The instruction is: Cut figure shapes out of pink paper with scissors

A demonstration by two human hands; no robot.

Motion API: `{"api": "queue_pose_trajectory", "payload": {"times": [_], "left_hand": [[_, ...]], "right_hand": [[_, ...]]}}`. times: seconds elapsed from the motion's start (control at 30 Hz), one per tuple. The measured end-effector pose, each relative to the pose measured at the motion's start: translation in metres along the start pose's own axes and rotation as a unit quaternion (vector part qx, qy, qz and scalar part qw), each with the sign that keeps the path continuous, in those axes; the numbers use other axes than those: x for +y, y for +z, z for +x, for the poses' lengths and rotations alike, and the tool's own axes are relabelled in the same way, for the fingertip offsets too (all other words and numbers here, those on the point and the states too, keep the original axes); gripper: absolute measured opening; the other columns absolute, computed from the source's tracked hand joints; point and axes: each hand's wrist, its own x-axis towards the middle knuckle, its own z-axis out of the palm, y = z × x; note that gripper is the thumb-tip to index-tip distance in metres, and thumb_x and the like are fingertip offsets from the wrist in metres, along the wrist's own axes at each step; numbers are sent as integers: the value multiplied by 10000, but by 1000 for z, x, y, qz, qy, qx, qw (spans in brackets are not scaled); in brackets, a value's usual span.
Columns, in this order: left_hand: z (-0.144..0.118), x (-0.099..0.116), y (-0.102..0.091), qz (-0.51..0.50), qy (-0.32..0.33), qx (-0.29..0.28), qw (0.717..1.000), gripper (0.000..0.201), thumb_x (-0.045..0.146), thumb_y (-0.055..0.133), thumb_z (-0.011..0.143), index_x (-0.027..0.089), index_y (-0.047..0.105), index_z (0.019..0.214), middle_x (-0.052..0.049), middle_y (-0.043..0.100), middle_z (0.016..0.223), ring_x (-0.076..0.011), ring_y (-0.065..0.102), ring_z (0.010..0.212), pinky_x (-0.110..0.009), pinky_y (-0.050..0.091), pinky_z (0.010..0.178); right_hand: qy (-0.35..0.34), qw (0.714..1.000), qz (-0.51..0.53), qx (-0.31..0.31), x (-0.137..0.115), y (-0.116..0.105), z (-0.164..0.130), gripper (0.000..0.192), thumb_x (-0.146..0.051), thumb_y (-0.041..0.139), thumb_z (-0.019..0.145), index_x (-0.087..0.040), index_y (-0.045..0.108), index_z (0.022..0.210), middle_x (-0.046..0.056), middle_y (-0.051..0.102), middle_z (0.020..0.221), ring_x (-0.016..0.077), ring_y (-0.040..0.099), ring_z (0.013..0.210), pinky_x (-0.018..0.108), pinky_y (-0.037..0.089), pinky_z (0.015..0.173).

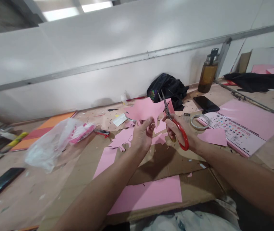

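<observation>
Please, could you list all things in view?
scissors: one, red-handled, centre
held paper: one, pink, centre
loose paper: several, pink, on cardboard
cardboard: count unclear, brown, foreground
bundles: two, black, back centre, right
bottle: one, amber, back right
phone: one, black, right
tape: one, pale, right
pack: one, pale, right
plastic bag: one, clear, left
sheet: one, orange, back left
tool: one, red, left
slab: one, black, far left
left hand: one, holding paper
right hand: one, holding scissors

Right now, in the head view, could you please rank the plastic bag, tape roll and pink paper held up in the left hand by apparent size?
1. Plastic bag
2. Held pink paper
3. Tape roll
</observation>
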Motion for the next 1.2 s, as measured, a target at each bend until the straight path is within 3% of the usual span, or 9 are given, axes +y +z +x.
{"api": "queue_pose_trajectory", "payload": {"times": [0.17,0.37,0.67,0.87,1.2], "left_hand": [[4,3,-2,6,4,-19,1000,278,52,846,635,160,599,703,16,680,707,-71,636,623,-171,492,583],[6,8,-2,14,15,-21,1000,321,50,849,618,173,576,733,53,644,670,-47,590,559,-160,455,537],[5,5,1,-12,-26,1,1000,207,53,786,722,174,624,768,33,704,733,-74,661,630,-198,537,656],[3,4,0,14,-16,-57,998,294,71,866,629,165,635,784,34,689,707,-73,639,625,-200,507,645],[2,1,0,33,-11,-98,995,315,130,915,575,155,605,623,38,632,594,-78,619,612,-207,528,672]], "right_hand": [[21,1000,-15,1,2,-1,1,375,-584,601,901,-227,548,1005,-72,462,626,86,439,466,215,361,426],[-22,998,-55,-19,7,-4,1,377,-573,582,930,-220,576,1063,-57,478,677,91,443,481,225,369,428],[-11,997,-71,-11,10,-3,2,375,-598,572,933,-228,546,989,-50,484,686,90,451,490,216,388,422],[25,998,-59,-7,5,-1,1,334,-567,590,930,-243,543,993,-74,431,611,89,431,449,215,382,412],[2,998,-66,-4,3,-2,1,327,-553,577,939,-238,548,1017,-68,463,620,94,446,461,216,399,425]]}}
